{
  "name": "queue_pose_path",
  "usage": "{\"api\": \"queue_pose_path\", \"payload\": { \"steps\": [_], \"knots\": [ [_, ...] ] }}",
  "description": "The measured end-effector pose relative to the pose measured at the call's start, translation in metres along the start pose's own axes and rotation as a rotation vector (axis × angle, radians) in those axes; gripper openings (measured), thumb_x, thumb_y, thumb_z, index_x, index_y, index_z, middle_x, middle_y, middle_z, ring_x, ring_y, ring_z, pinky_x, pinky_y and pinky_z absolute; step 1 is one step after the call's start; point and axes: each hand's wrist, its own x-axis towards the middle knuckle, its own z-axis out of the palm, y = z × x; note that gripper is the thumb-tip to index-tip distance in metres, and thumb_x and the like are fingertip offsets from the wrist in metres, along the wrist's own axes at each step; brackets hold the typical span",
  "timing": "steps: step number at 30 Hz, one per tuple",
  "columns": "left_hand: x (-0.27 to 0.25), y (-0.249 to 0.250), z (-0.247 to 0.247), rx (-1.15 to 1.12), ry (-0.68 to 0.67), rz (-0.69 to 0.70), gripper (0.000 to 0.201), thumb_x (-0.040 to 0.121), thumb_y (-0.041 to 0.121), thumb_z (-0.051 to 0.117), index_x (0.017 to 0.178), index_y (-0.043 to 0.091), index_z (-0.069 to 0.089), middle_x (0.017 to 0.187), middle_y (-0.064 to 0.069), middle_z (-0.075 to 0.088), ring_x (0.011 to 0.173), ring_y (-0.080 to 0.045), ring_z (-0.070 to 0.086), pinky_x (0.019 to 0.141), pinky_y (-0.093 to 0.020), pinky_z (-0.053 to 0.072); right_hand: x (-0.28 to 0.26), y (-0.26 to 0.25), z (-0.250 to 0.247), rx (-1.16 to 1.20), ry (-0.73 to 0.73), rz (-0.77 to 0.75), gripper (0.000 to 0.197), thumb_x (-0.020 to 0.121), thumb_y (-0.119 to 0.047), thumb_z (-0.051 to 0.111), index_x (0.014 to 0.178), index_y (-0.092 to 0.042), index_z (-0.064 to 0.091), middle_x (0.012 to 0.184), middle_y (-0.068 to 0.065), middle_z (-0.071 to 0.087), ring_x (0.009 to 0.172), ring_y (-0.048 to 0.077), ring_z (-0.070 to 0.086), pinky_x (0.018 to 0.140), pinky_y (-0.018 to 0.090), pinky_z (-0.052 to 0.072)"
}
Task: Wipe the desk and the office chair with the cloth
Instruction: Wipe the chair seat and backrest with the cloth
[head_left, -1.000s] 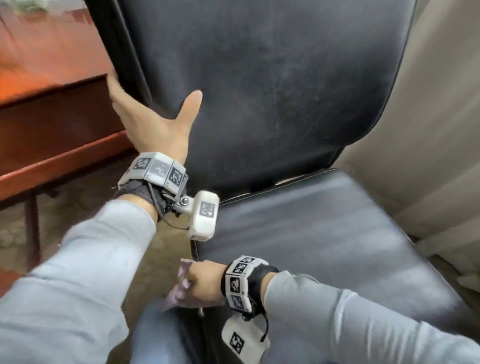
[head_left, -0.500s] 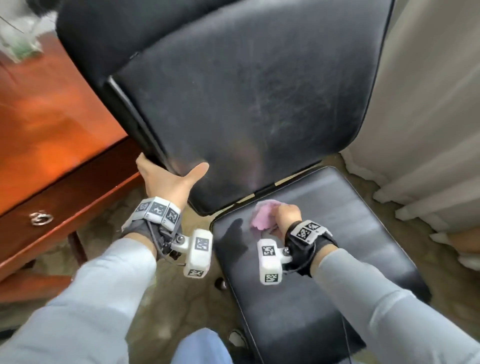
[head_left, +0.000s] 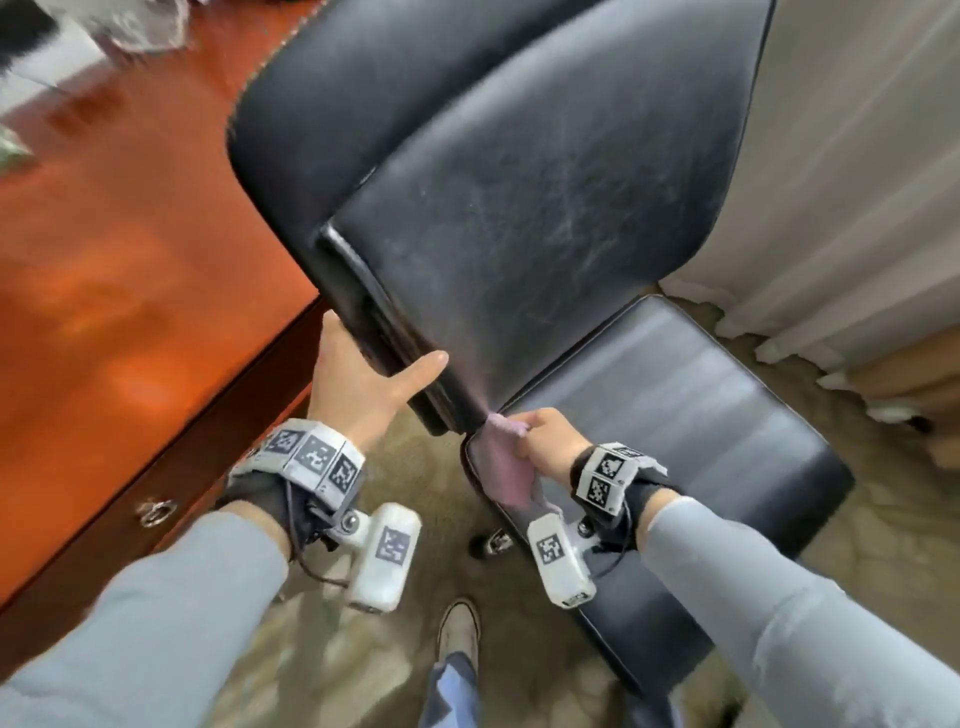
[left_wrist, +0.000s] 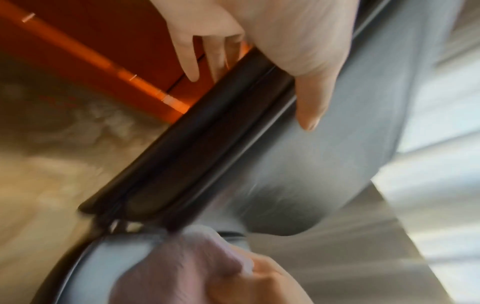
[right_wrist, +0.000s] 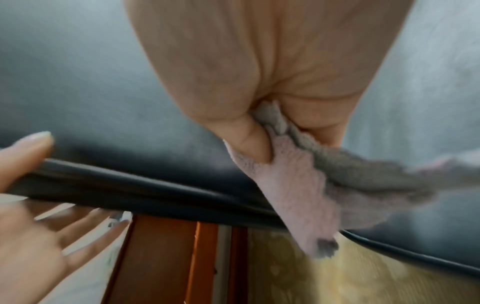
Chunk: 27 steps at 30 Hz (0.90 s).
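The black office chair fills the head view, its backrest (head_left: 519, 208) upright over the seat (head_left: 675, 441). My left hand (head_left: 363, 384) straddles the backrest's lower left edge (left_wrist: 194, 154), thumb on the front face and straight, spread fingers (left_wrist: 189, 61) behind it. My right hand (head_left: 545, 439) grips a bunched pink cloth (head_left: 501, 462) at the seat's rear left corner, just under the backrest's bottom edge. In the right wrist view the cloth (right_wrist: 298, 185) hangs from thumb and curled fingers over the seat's rim. The reddish wooden desk (head_left: 130, 260) stands to the left.
A drawer pull (head_left: 154, 512) sits on the desk's front, close to my left forearm. Pale curtains (head_left: 857, 182) hang right of the chair. A chair caster (head_left: 488, 543) and my shoe (head_left: 458, 629) are on the patterned floor between desk and seat. Blurred papers (head_left: 140, 26) lie at the desk's far end.
My right hand carried the cloth from the seat's front left edge back to its rear left corner. My left hand slid down the backrest's edge. The head view pulled back.
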Motion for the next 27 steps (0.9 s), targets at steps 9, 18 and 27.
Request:
{"api": "queue_pose_path", "payload": {
  "steps": [9, 18, 27],
  "knots": [
    [0.041, 0.088, -0.070, -0.168, 0.199, 0.271, 0.032, 0.101, 0.042, 0.047, 0.113, 0.018, 0.064, 0.103, 0.012, 0.067, 0.094, -0.001, 0.060, 0.091, -0.024, 0.048, -0.089, -0.137, -0.021, 0.065, 0.637, -0.698, 0.050, 0.093, -0.003, 0.044, 0.139, -0.021, 0.055, 0.140, 0.006, 0.056, 0.132, 0.020, 0.048, 0.111, 0.027, 0.036],
    [0.028, 0.084, -0.081, 0.012, 0.152, 0.256, 0.049, 0.097, 0.051, 0.042, 0.122, 0.016, 0.066, 0.117, -0.001, 0.070, 0.111, -0.025, 0.063, 0.097, -0.040, 0.047, -0.070, -0.167, -0.038, -0.310, 0.660, -0.774, 0.075, 0.084, 0.018, 0.037, 0.153, -0.010, 0.029, 0.162, 0.009, 0.020, 0.150, 0.029, 0.013, 0.121, 0.048, 0.016],
    [-0.020, 0.074, -0.100, -0.030, 0.104, 0.217, 0.030, 0.102, 0.041, 0.049, 0.108, 0.016, 0.065, 0.101, 0.003, 0.071, 0.096, -0.021, 0.062, 0.085, -0.034, 0.045, -0.115, -0.155, 0.005, -0.521, 0.421, -0.999, 0.073, 0.086, 0.018, 0.038, 0.153, -0.012, 0.031, 0.161, 0.005, 0.022, 0.151, 0.023, 0.011, 0.122, 0.050, 0.016]
  ]
}}
